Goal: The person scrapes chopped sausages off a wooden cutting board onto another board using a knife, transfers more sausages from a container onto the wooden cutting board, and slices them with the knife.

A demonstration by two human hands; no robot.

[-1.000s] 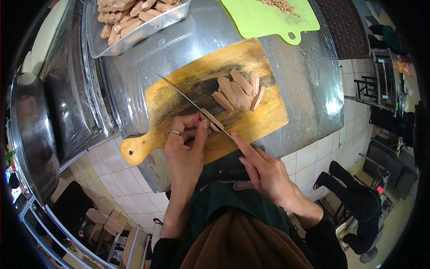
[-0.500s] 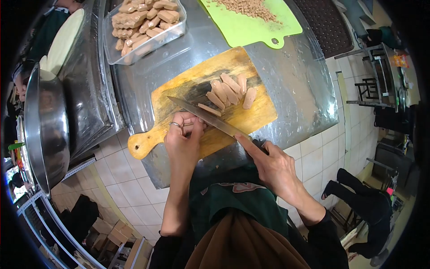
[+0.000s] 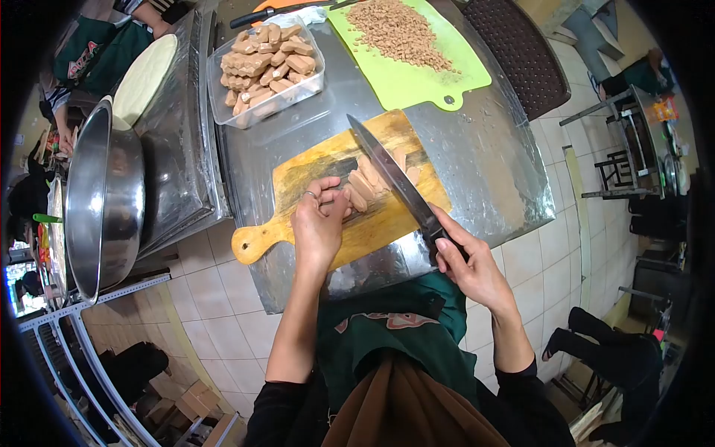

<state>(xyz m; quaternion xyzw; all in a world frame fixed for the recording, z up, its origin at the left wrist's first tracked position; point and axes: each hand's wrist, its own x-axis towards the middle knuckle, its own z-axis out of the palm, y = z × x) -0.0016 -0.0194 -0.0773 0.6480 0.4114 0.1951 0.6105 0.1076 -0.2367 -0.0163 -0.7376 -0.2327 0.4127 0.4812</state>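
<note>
On a worn wooden cutting board (image 3: 298, 167) with a round handle lie several long cut sausage pieces (image 3: 363, 190), bunched near its middle. My left hand (image 3: 319, 223), wearing a ring, has its fingers curled at the left end of the bunch, gripping the nearest pieces. A large kitchen knife (image 3: 387, 167) is in my right hand (image 3: 473, 272), which is wrapped round the dark handle. The blade slants up and left across the board, over the right part of the bunch, hiding some of the pieces behind it.
A clear plastic tub (image 3: 272, 112) of sausages stands behind the board on the metal table (image 3: 506, 179). A green cutting board (image 3: 465, 71) carries finely diced sausage (image 3: 398, 37). Left are a large steel bowl (image 3: 104, 201) and a flat dough round (image 3: 145, 82); another person (image 3: 97, 56) stands beyond.
The knife has swung from my left fingertips up and right, over the bunch. My left hand has shifted right against the pieces, which now lie closer together. The view has tilted too.
</note>
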